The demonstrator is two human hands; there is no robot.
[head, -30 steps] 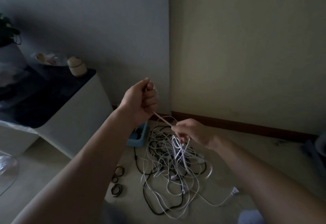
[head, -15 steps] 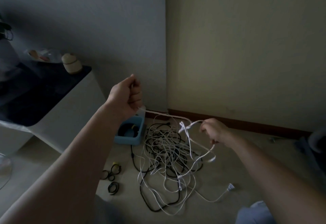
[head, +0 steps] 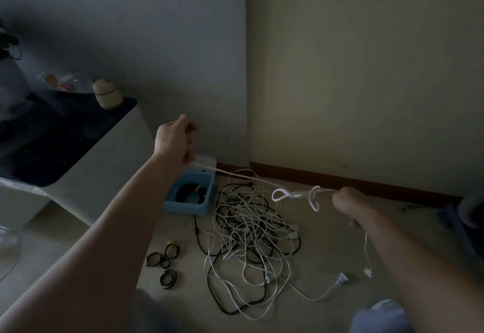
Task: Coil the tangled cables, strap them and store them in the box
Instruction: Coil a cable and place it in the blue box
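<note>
Head view: the left hand, raised at about 10 o'clock from the pile, is clenched in a fist round one end of a white cable. The right hand, at about 2 o'clock from the pile, has its fingers curled round the same cable. The stretch between them runs nearly taut, with two small knotted loops just beside the right hand. A loose tail hangs from that hand down to a small connector.

The pile of black and white cables lies on the floor. The blue box sits at its 10 o'clock with a black coil already inside. The dark ring-shaped straps lie at its 8 o'clock, and a white plug trails out at 4 o'clock.

The white cable looks thin, light and limp, so it should bend freely but snag on itself. Hard pulling would likely tighten the loops. A better hold is probably a light pinch right at each loop to ease it open, with the plug ends handled gently. The black leads look thicker and somewhat stiffer, so they should hold a coil more readily.
</note>
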